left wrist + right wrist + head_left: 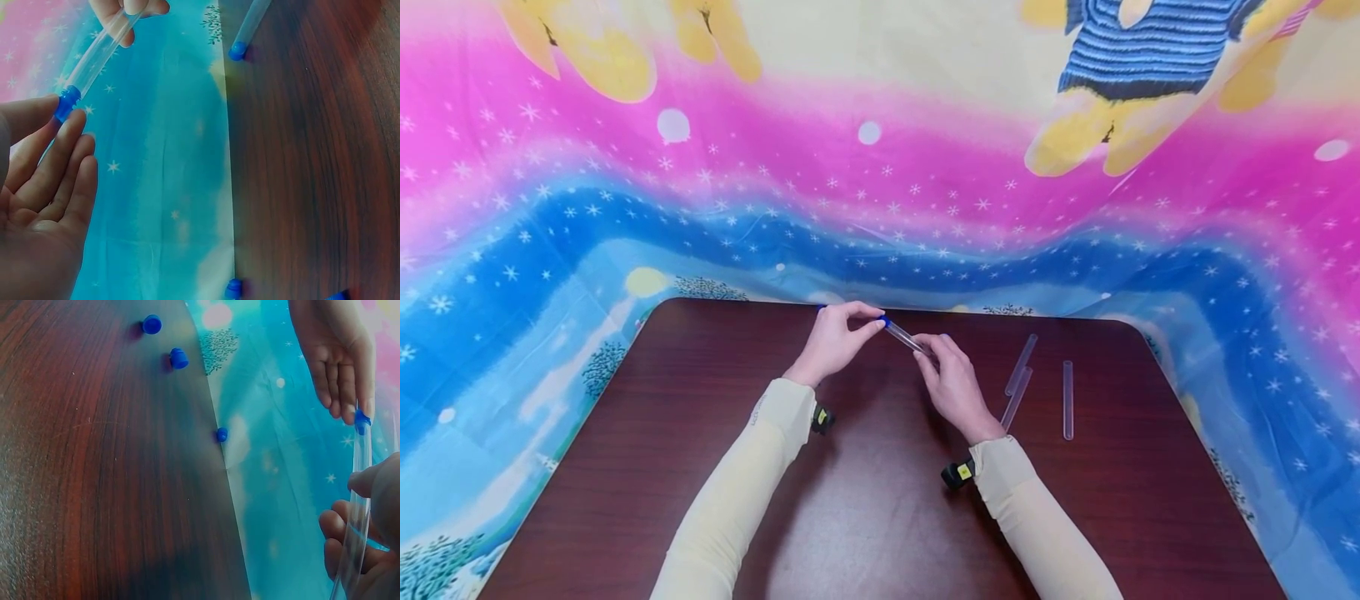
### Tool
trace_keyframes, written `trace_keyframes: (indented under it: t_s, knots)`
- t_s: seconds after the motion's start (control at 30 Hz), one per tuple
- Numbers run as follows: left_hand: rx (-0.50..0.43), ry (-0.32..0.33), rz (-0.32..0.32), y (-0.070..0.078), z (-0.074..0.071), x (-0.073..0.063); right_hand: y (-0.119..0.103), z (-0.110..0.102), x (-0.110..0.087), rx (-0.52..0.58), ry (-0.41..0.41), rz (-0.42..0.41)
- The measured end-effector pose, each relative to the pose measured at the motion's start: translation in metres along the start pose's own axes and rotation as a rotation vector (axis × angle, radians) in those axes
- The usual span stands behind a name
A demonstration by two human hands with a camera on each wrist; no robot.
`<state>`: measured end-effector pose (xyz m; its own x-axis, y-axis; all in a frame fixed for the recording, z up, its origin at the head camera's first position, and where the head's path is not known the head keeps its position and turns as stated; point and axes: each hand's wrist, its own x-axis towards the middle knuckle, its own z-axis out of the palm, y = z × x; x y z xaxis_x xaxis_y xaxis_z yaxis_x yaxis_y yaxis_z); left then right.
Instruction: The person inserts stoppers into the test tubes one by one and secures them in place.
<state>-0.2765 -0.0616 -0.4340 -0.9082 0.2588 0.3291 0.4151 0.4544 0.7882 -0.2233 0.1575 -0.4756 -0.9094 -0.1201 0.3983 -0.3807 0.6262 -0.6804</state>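
Note:
My left hand [835, 342] pinches a blue stopper [67, 103] between thumb and fingertips, at the mouth of a clear test tube [100, 59]. The stopper's narrow end sits in the tube's mouth, as the right wrist view shows. My right hand [953, 379] grips the tube [357, 519] further down, thumb on one side and fingers curled on the other. Held between both hands, the tube slants near the table's far edge, its stoppered end toward the left hand.
Clear test tubes [1067, 400] lie on the brown table [865, 500], right of my right hand. Several loose blue stoppers [179, 358] stand near the table's far edge. A patterned cloth [820, 183] hangs behind the table. A stoppered tube [250, 25] shows in the left wrist view.

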Motion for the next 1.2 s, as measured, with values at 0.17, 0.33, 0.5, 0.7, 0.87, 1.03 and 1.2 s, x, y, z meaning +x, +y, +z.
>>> trace_keyframes:
  t_s: [0.17,0.33,0.5,0.7,0.87,1.03,1.2]
  knots:
    - [-0.034,-0.003,-0.011,-0.002,0.000,0.000,0.001,0.001,0.000,-0.021,-0.002,-0.006]
    - [-0.081,-0.004,-0.046,-0.004,0.001,-0.001,0.000,0.001,0.001,-0.035,-0.008,-0.007]
    - [-0.104,-0.007,-0.052,-0.007,0.002,-0.002,0.000,0.001,0.000,-0.048,-0.005,-0.018]
    - [-0.121,-0.012,-0.059,-0.008,0.003,-0.001,-0.001,0.002,0.000,-0.053,0.012,-0.024]
    - [-0.125,-0.011,-0.066,-0.010,0.005,-0.003,-0.003,0.003,-0.001,-0.063,0.011,-0.027]
    - [-0.137,0.000,-0.057,-0.011,0.008,-0.004,-0.001,0.003,-0.002,-0.068,0.013,-0.038]
    - [-0.175,0.014,-0.062,-0.009,0.010,-0.005,0.001,0.003,-0.002,-0.071,0.033,-0.063]
